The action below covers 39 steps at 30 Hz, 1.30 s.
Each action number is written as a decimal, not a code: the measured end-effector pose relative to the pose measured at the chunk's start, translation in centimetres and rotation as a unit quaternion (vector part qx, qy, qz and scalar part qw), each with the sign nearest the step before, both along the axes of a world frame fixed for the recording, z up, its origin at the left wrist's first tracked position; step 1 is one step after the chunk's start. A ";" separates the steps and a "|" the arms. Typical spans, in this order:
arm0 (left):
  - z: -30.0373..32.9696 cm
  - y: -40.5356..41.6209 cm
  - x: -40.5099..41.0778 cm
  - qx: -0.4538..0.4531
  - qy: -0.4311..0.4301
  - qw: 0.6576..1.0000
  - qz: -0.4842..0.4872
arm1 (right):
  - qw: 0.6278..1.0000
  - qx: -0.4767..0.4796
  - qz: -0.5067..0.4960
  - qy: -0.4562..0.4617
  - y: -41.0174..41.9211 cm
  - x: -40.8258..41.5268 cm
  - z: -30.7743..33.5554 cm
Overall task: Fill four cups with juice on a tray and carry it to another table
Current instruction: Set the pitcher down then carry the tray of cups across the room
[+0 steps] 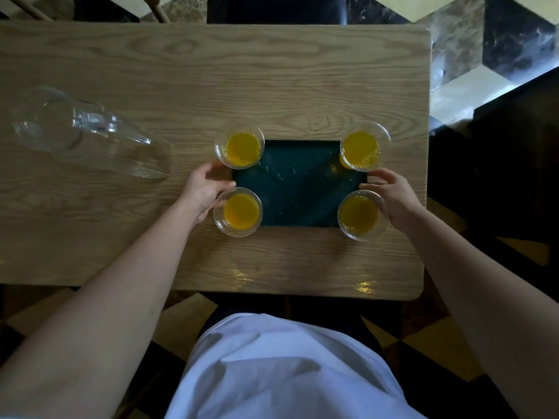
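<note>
A dark green tray (298, 186) lies on the wooden table (211, 80). Clear plastic cups of orange juice stand at its corners: far left (240, 148), far right (363, 148), near left (239, 211), near right (360, 214). My left hand (204, 189) is at the tray's left edge, between the two left cups, fingers curled around the rim. My right hand (393, 195) is at the tray's right edge, between the two right cups, fingers curled on the rim. The tray's side edges are partly hidden by the cups and fingers.
An empty clear glass pitcher (90, 134) stands on the table to the left of the tray. The table's right edge is just beyond the right cups, with checkered floor (472, 43) beyond it. A dark piece of furniture (514, 152) is to the right.
</note>
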State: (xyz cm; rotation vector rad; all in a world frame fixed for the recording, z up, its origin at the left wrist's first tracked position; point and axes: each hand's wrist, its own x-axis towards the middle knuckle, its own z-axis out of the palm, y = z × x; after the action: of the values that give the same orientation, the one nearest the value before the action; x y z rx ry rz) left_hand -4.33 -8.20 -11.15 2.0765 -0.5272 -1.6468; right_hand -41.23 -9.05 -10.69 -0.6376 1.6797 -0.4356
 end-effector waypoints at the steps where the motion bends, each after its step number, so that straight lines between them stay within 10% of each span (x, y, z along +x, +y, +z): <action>1: -0.1 0.0 0.0 0.001 0.002 1.000 0.000 | 1.000 -0.002 0.000 -0.001 0.0 0.0 0.0; 39: 6.0 -0.5 0.2 -0.052 0.105 0.993 0.021 | 0.998 -0.046 -0.010 -0.041 0.3 -0.2 7.9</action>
State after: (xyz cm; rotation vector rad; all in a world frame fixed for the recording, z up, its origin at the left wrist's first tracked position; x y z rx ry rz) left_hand -4.17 -8.68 -5.11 1.8026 -0.4842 -1.7488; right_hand -41.44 -8.72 -2.79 -0.6618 1.5968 -0.5489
